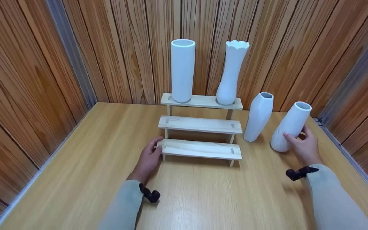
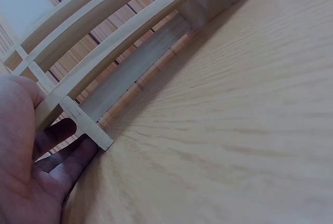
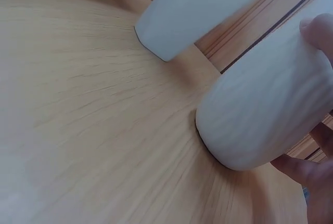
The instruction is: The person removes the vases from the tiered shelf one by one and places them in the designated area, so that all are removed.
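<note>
Right grip (image 1: 307, 147) holds a tapered white ceramic vase (image 1: 290, 126) right of the three-step pale wooden stand (image 1: 200, 124); left grip (image 1: 148, 157) pinches the stand's lowest step at its left end.

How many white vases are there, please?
4: cylindrical vase and scalloped vase on the top shelf, faceted vase on the table beside the rack, tapered vase held by the right hand.

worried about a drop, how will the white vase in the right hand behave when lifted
The white vase is probably stiff and breakable, as it looks ceramic. Its faintly ridged surface may help the right-hand grip hold on. With its rounded sides, it could roll if it falls over.
</note>
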A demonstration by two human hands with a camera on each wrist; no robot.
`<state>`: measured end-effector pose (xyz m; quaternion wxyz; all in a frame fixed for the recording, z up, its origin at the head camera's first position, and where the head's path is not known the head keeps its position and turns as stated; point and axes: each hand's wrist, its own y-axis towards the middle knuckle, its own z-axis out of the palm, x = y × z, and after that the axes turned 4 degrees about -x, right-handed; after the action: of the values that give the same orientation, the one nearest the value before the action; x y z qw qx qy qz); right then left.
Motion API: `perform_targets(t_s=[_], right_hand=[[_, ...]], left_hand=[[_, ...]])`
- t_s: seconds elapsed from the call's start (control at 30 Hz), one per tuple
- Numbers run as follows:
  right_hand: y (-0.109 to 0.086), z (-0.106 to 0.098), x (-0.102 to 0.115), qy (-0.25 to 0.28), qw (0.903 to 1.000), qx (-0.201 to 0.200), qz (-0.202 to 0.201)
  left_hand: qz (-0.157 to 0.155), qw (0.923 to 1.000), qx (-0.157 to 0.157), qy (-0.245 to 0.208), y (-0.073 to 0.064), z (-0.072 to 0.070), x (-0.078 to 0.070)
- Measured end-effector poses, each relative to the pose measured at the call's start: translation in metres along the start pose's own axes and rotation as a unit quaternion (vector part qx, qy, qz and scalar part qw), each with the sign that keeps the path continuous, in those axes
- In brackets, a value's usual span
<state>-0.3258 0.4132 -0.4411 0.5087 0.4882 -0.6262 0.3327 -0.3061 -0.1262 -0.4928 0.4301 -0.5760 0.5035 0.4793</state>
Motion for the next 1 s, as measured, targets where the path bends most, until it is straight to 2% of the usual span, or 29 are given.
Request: perform_targets(t_s=[0.23, 0.47, 0.57, 0.8, 1.0], right_hand=[[0.012, 0.007, 0.004, -0.016, 0.9998, -0.013, -0.004], [0.015, 0.008, 0.007, -0.026, 0.9993, -0.027, 0.005], [0.011, 0.010, 0.015, -0.022, 0.9992, -0.031, 0.011], [-0.003, 0.013, 0.036, -0.027, 0.9990, -0.033, 0.009], [-0.007, 0.014, 0.043, -0.025, 0.9994, -0.021, 0.007]], left_hand=[[0.006, 1.0000, -0.003, 0.003, 0.001, -0.003, -0.002], [-0.004, 0.9999, -0.001, 0.011, 0.002, -0.004, -0.002], [-0.006, 0.9999, -0.003, 0.013, 0.002, -0.004, -0.003], [0.048, 0.9988, -0.002, 0.007, 0.003, -0.004, -0.001], [0.038, 0.9992, 0.001, 0.014, 0.004, -0.004, -0.002]])
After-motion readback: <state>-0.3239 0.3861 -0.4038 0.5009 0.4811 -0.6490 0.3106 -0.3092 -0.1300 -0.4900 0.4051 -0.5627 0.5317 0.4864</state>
